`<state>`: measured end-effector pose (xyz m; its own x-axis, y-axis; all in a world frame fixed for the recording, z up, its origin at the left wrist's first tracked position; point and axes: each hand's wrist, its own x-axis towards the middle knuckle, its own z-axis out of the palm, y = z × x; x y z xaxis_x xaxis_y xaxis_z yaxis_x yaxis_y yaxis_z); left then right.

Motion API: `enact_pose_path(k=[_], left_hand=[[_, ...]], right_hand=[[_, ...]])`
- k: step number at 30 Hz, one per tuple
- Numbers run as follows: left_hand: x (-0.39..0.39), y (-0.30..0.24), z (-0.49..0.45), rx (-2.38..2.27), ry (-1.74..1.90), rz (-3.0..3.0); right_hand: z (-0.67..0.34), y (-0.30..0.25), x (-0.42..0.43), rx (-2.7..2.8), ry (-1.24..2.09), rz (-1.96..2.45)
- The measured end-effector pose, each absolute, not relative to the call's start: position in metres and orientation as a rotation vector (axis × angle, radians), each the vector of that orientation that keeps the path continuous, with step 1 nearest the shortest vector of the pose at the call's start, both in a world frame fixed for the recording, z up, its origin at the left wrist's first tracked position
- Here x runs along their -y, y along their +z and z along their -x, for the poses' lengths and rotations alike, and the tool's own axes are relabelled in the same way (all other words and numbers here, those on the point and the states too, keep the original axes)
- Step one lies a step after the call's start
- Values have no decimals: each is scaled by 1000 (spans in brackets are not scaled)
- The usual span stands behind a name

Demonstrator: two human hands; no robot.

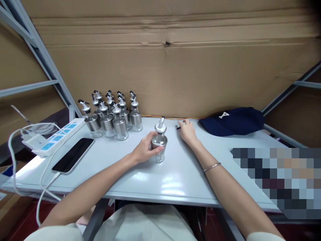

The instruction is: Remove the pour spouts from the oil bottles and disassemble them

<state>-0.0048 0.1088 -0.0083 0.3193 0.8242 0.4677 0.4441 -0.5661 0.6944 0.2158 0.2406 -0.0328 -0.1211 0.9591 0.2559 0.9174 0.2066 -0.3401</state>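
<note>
Watching this one remotely, so here's my take. The left hand [144,150] is wrapped around the dispenser bottle [158,144], fingers closed on its steel band and thumb towards me. The bottle stands upright on the white table [175,177], about mid-table, just in front of the person and well apart from the cluster of matching bottles [112,117] at the back left.

The right hand [187,132] lies on the tabletop further back, fingers loosely stretched out, tips right at a small dark piece [178,128] beside the coloured wires [173,118]. Whether it's actually pinching that piece, I can't tell.

If it were me, I'd grip on the metal band like that and not on the glass below, since glass looks slippery and the band gives more bite. I'd also leave the base planted on the table while the other hand sorts out the small part, and stay off the spout, which looks like the wobbly bit.

The bottle itself has a clear glass bottom (looks empty), a brushed steel collar round the middle and a silver cap with a little angled pour spout on top.

Other stuff: power strip [60,134] and phone [73,155] on the left, navy cap [232,121] on the right
</note>
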Motion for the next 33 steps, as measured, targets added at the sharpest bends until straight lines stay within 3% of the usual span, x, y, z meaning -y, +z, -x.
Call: enact_pose_path(k=[12, 19, 25, 33], left_hand=[[-109, -8, 5, -1122, 1131, -2150], [-108, -10, 6, -1109, 1112, -2117], [-107, -10, 2, -1057, 1128, -2110], [-105, -13, -3, -1010, 1088, -2046]], right_hand=[[-229, -38, -244, 2279, 162, 1669], [-216, 4, -217, 2142, 196, 1438], [-172, 59, -147, 1807, 778, 584], [-165, 60, -139, 1657, 1272, 395]])
